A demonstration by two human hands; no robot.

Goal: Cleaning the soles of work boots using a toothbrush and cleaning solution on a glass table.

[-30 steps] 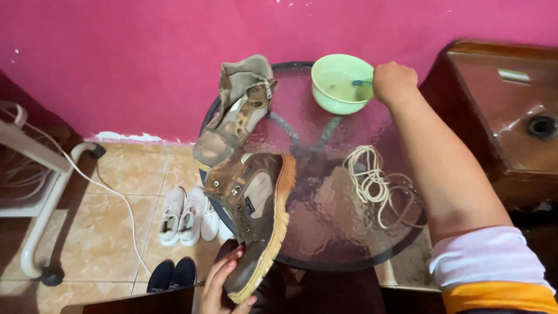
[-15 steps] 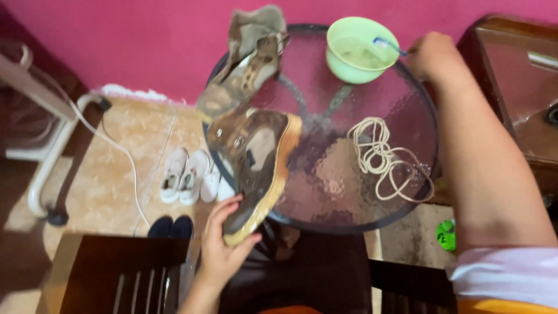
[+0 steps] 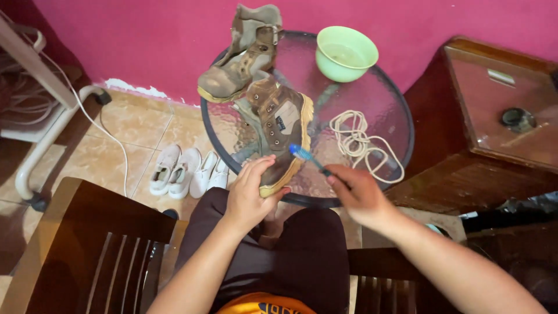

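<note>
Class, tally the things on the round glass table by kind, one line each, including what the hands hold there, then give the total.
Brown boots: 2, one held by the left hand at, one at
Green bowl: 1
Cream laces, one loose bundle: 1
Blue toothbrush in the right hand: 1
Total: 5

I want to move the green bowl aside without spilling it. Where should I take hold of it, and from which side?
Grip the green bowl by its flared rim, probably with both hands from above on opposite sides. It stands upright at the far edge of the round glass table, open side up and seemingly holding liquid, so keep it level. Come from the right, where nothing stands; the worn boot is on its left.
</note>
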